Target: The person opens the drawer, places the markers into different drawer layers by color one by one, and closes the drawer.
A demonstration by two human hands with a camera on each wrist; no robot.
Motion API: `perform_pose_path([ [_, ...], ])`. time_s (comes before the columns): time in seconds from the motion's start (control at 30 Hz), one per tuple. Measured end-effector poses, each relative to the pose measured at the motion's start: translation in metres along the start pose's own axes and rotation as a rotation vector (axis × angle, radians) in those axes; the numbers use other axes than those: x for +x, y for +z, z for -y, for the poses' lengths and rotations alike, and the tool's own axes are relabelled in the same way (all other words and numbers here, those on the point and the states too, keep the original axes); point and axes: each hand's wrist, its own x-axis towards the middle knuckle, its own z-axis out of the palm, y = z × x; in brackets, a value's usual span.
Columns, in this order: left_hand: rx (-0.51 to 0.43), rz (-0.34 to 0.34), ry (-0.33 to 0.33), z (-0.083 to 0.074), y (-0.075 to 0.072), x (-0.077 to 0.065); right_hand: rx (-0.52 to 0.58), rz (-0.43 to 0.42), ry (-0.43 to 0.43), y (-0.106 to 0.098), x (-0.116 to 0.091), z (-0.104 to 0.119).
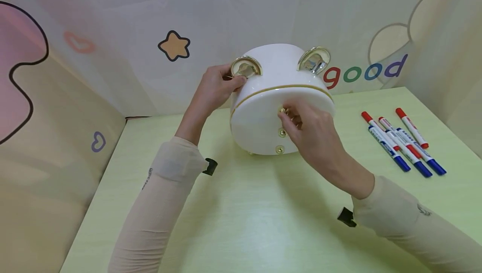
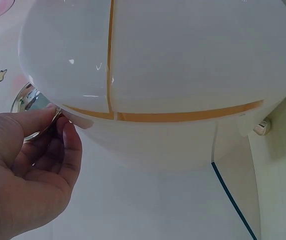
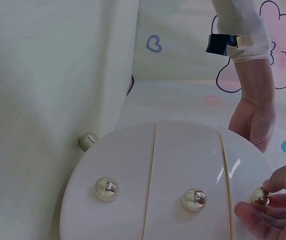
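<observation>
A white rounded storage box (image 1: 256, 118) with gold trim stands on the table, two shiny gold ear-shaped pieces on its top. My left hand (image 1: 216, 86) grips the left gold ear (image 1: 246, 68), thumb on the near side; the left wrist view also shows these fingers (image 2: 72, 150) curled at the ear. Three round gold knobs line the box's front. With thumb and fingers, my right hand (image 1: 318, 139) pinches the uppermost knob (image 3: 259, 196). The middle knob (image 3: 194, 200) and lowest knob (image 3: 106, 189) are untouched. Thin seams divide the front into three panels, which look flush.
Several red- and blue-capped markers (image 1: 403, 143) lie in a loose group to the right of the box. Behind the table (image 1: 241, 222) hangs a printed cloth backdrop (image 1: 211, 13). The right gold ear (image 1: 314, 60) sticks up from the box top.
</observation>
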Motion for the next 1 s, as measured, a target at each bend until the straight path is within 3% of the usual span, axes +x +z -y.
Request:
perform_pose_path([
  [0.63,-0.004,0.005,0.01,0.0,-0.001,0.0,-0.006,-0.028,-0.017,0.006,0.006,-0.011],
  [1.0,0.006,0.008,0.01,0.0,-0.001,0.0,-0.023,-0.049,-0.076,0.008,0.003,-0.017],
])
